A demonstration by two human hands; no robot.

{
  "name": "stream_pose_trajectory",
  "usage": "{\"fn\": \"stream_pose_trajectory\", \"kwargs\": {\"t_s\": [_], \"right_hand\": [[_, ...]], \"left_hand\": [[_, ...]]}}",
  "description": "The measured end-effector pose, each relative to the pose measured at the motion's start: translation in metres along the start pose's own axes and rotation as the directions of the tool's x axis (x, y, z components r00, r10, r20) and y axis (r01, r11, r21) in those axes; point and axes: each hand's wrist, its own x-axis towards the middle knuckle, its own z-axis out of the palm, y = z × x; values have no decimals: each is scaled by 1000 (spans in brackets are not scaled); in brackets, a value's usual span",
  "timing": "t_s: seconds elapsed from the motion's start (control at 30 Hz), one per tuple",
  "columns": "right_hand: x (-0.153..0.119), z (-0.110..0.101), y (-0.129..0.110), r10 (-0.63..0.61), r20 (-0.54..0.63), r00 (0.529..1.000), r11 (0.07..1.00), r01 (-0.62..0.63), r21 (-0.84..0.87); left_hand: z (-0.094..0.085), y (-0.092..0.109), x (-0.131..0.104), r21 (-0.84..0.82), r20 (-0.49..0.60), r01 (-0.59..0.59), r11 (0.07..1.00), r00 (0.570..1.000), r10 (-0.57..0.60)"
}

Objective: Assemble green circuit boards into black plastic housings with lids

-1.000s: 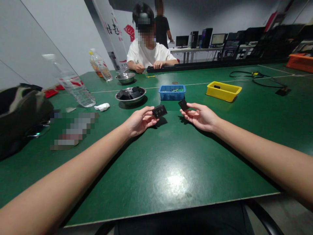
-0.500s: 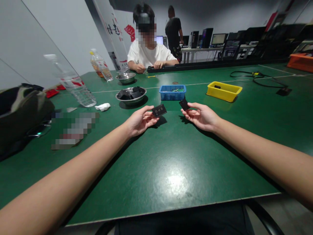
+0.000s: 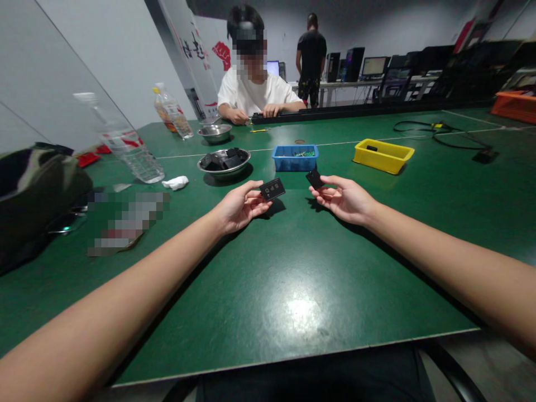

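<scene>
My left hand (image 3: 245, 207) pinches a flat black plastic piece marked "SPD" (image 3: 272, 190) between thumb and fingers. Across a short gap, my right hand (image 3: 341, 198) grips a smaller-looking black plastic piece (image 3: 314, 179), tilted, with small holes or marks in it. Both pieces are held just above the green table (image 3: 288, 251), apart from each other. Behind the left hand stands a metal bowl (image 3: 224, 174) heaped with black plastic pieces (image 3: 225, 159). A blue bin (image 3: 295, 162) with small green and white parts lies beyond the gap between the hands.
At the right sits a yellow bin (image 3: 383, 159) with a black piece inside. Bottles (image 3: 129, 148), a crumpled tissue (image 3: 175, 182) and a bag (image 3: 37, 201) are on the left. A black cable (image 3: 452, 137) lies far right. A co-worker (image 3: 255, 95) sits opposite, at a long black bar (image 3: 355, 113).
My hands and the two pieces stay almost still. In the background, the standing person has moved to the right.
</scene>
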Motion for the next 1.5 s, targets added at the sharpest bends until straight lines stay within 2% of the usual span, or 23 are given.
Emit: {"fn": "stream_pose_trajectory", "kwargs": {"t_s": [0.57, 1.23, 1.5], "right_hand": [[0, 0, 0, 23, -5, 1000, 1000, -23, 17], [-1, 0, -1, 32, 1, 1000, 999, -32, 14], [0, -1, 0, 27, 3, 1000, 1000, -27, 14]], "left_hand": [[0, 0, 0, -39, -13, 7, 999, 1000, -8], [1, -1, 0, -10, 7, -24, 1000, 1000, 24], [4, 0, -4, -31, -23, -25, 999, 999, 25]]}}
